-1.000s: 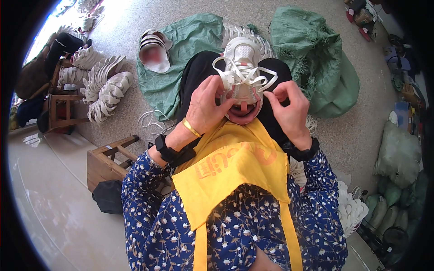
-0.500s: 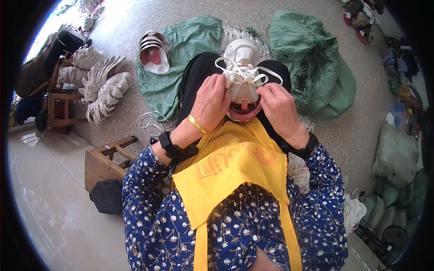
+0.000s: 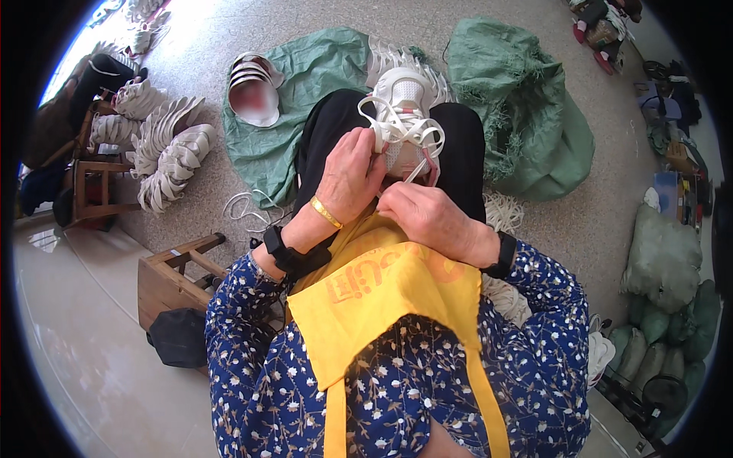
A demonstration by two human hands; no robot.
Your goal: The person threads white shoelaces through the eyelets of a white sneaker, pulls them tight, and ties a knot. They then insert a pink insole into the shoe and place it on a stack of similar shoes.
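Observation:
A white sneaker (image 3: 405, 93) rests between my knees, its toe pointing away from me. White shoelaces (image 3: 394, 126) loop loosely over its tongue. My left hand (image 3: 350, 177) is closed at the shoe's left side, pinching a lace near the upper eyelets. Nearer to me and lower, my right hand (image 3: 429, 217) is closed on a lace that runs down from the loops toward the fingers. The shoe's pink-lined opening is partly hidden behind both hands. A yellow apron (image 3: 382, 305) covers my lap just below them.
Shoe uppers (image 3: 254, 91) sit stacked on a green sheet (image 3: 324, 65) at front left. A green sack (image 3: 527, 114) lies to the right. Left of me stand a wooden stool (image 3: 169, 278) and bundled white shoe parts (image 3: 172, 149). Loose laces (image 3: 248, 208) lie on the floor.
My right hand has moved down and left, toward me, drawing a lace with it. The right-hand lace loop has become smaller. My left hand stays near the shoe's left side.

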